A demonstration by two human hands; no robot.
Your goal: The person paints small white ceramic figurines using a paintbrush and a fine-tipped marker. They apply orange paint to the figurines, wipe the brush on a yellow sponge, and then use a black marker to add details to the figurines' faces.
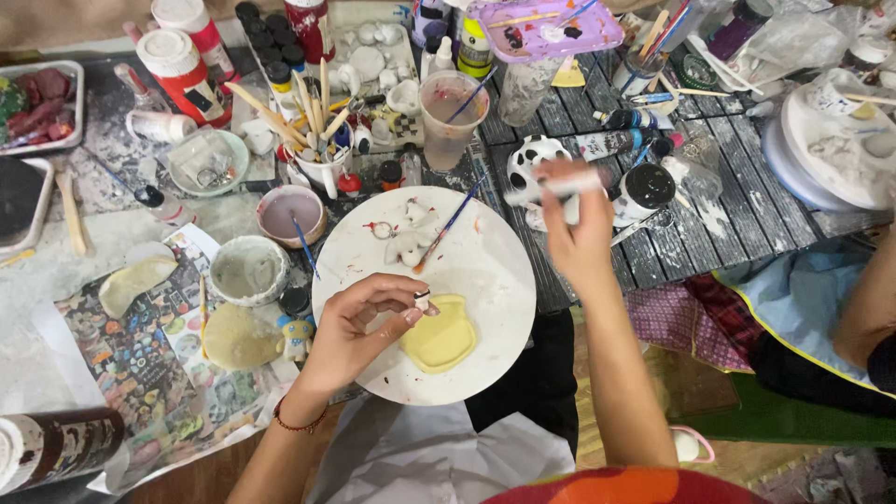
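My left hand (pixel 359 322) pinches a tiny black-and-white clay piece (pixel 422 300) between thumb and fingertips, just above a round white plate (pixel 485 271). A flat pale-yellow clay shape (pixel 441 338) lies on the plate right beside that hand. Small white clay figures (pixel 409 245) and a thin paintbrush (pixel 448 227) rest on the plate's far part. My right hand (pixel 574 229) is raised past the plate's right edge and grips a white tube (pixel 560 187), blurred. Behind it stands a white cup with black spots (pixel 532 159).
The dark slatted table (pixel 737 187) is crowded: red-labelled paint bottles (pixel 182 61), a cup of wooden sticks (pixel 322 168), a water cup (pixel 450 117), a purple palette (pixel 551 28), small bowls (pixel 247 271). Patterned paper (pixel 140 355) lies at left. Another person's arm (pixel 868 308) shows at right.
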